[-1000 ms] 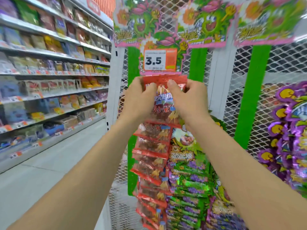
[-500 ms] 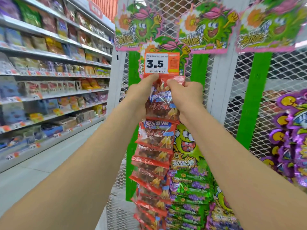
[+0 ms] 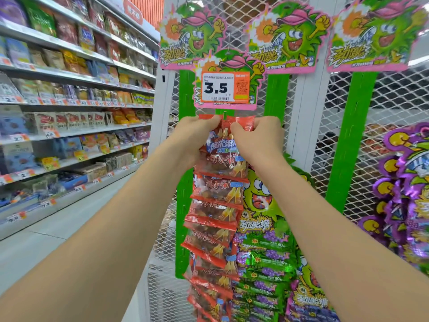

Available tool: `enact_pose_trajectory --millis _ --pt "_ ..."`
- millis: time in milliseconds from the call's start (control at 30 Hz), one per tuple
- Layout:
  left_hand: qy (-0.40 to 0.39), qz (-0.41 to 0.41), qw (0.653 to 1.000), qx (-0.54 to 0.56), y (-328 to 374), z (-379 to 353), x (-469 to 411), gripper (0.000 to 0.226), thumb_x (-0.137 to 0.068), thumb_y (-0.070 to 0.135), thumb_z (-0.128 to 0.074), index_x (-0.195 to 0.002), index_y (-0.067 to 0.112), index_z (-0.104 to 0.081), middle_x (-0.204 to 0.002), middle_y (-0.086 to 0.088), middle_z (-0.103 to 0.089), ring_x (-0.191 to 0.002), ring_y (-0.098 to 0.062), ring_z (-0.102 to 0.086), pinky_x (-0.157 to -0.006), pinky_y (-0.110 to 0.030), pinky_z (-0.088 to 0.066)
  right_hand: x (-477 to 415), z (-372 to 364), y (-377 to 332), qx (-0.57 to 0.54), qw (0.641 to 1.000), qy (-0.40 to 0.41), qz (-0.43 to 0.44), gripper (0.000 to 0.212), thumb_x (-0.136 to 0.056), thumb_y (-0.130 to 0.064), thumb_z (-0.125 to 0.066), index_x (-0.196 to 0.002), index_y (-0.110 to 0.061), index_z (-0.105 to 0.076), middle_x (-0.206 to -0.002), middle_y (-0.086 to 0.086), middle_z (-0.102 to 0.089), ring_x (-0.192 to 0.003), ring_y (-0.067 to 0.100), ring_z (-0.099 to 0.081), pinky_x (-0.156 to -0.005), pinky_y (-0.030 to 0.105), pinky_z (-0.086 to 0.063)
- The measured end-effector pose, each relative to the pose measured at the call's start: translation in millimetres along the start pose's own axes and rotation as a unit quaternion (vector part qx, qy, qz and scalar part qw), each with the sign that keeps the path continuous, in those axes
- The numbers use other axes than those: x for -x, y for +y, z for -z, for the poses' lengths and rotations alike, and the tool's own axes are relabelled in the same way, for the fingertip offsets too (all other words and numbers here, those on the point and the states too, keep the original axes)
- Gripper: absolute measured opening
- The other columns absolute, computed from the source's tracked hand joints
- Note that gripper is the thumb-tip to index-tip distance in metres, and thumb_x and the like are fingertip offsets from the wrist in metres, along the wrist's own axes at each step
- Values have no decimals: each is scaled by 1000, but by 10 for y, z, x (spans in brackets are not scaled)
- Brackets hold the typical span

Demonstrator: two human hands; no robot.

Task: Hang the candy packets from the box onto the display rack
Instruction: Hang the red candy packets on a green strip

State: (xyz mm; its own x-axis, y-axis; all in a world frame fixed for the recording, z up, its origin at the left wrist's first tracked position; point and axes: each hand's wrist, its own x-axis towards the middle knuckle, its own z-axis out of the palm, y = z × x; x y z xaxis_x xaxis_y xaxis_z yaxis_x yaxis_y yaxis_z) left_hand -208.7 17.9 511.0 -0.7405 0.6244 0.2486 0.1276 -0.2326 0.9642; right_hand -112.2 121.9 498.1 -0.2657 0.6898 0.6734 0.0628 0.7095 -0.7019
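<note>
Long shop shelves full of snack bags (image 3: 69,89) ran down the left side, over a pale grey floor (image 3: 34,247). Up close, the fingertips (image 3: 210,120) of the left hand (image 3: 195,135) pinched the top left corner of a red see-through candy packet (image 3: 222,147). The fingertips (image 3: 239,130) of the right hand (image 3: 257,138) pinched its top right corner. Both hands were curled tight on the packet's red top edge, and both arms reached up.

The packet's top edge sat against a narrow green hanging strip (image 3: 219,111). It was just under a pink and green cartoon card (image 3: 232,63) with an orange and white price tag (image 3: 220,88) that said 3.5. Whether the packet was hooked on the strip could not be told.

Below the held packet, more red candy packets (image 3: 213,219) hung in a long row, one under the other. All of this was on a tall white wire mesh display rack (image 3: 306,117). Just right of the red row hung shiny green candy packets (image 3: 269,259). Shiny purple candy packets (image 3: 408,182) hung near the rack's right edge. Three bigger cartoon cards (image 3: 287,36) sat along the rack's top edge.
</note>
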Motion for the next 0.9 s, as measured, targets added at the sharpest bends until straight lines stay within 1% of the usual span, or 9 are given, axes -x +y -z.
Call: enact_pose_trajectory --millis 67,200,267,367,467,600,667,767,900 --pt "-2 -58 995 -76 -90 50 -3 18 -102 29 -70 -107 13 -77 -104 -8 -82 -96 -32 -79 -83 -55 -65 20 -12 42 42 999 7 21 38 -88 -34 -72 -62 -6 -67 -54 0 -61 -54 19 -55 -50 28 -35" --pt "30 -150 973 -170 -302 114 79 10 -103 26 -70 -104 19 -77 -92 -2 -79 -66 -9 -69 -47 -17 -51 79 -26 161 100 993 40 58 41 -88 -51 -73 -69 -15 -67 -68 -2 -66 -75 29 -65 -61 36 -51" --pt "51 -176 966 -184 -420 147 108 9 -102 30 -71 -104 22 -75 -87 4 -76 -62 -3 -67 -51 -20 -52 132 10 182 124 989 46 68 33 -89 -51 -75 -88 -20 -68 -83 -2 -70 -85 25 -66 -67 35 -49" --pt "110 -201 935 -270 -649 229 137 36 -99 39 -73 -129 21 -63 -107 9 -67 -94 -11 -68 -82 -33 -56 286 95 217 126 987 54 86 41 -91 -38 -77 -121 -21 -56 -107 -2 -67 -97 14 -56 -75 29 -39" --pt "173 -268 891 -324 -984 316 360 43 -102 35 -69 -139 18 -54 -130 0 -56 -119 -18 -56 -104 -36 -48 668 193 327 59 981 29 180 24 -91 -20 -72 -111 -21 -60 -90 -4 -62 -82 12 -58 -74 33 -49" --pt "214 -361 841 -341 -1701 418 967 19 -101 19 -68 -117 14 -62 -113 -3 -57 -108 -22 -52 -95 -33 -42 1545 315 797 36 973 -194 121 8 -85 -17 -69 -87 -25 -69 -63 -9 -64 -60 10 -61 -60 27 -52" --pt "129 -330 854 -381 -2247 452 1295 10 -93 14 -67 -102 16 -62 -99 2 -58 -94 -21 -53 -84 -36 -42 2010 332 1182 109 931 -343 61 5 -83 -25 -65 -83 -26 -70 -63 -9 -66 -58 6 -61 -62 29 -53" --pt "-101 -125 885 -436 -3158 472 1711 12 -83 28 -58 -94 28 -63 -86 10 -65 -84 -20 -64 -75 -39 -51 2608 296 1869 211 827 -520 -17 11 -86 -26 -64 -82 -20 -73 -69 -7 -67 -61 0 -60 -65 26 -52" --pt "-336 74 782 -520 -4213 489 2057 24 -82 32 -52 -93 17 -67 -91 -4 -76 -94 -35 -73 -75 -43 -56 3198 270 2592 298 688 -658 -64 21 -90 -14 -56 -71 -11 -65 -64 7 -58 -67 34 -65 -63 45 -59"
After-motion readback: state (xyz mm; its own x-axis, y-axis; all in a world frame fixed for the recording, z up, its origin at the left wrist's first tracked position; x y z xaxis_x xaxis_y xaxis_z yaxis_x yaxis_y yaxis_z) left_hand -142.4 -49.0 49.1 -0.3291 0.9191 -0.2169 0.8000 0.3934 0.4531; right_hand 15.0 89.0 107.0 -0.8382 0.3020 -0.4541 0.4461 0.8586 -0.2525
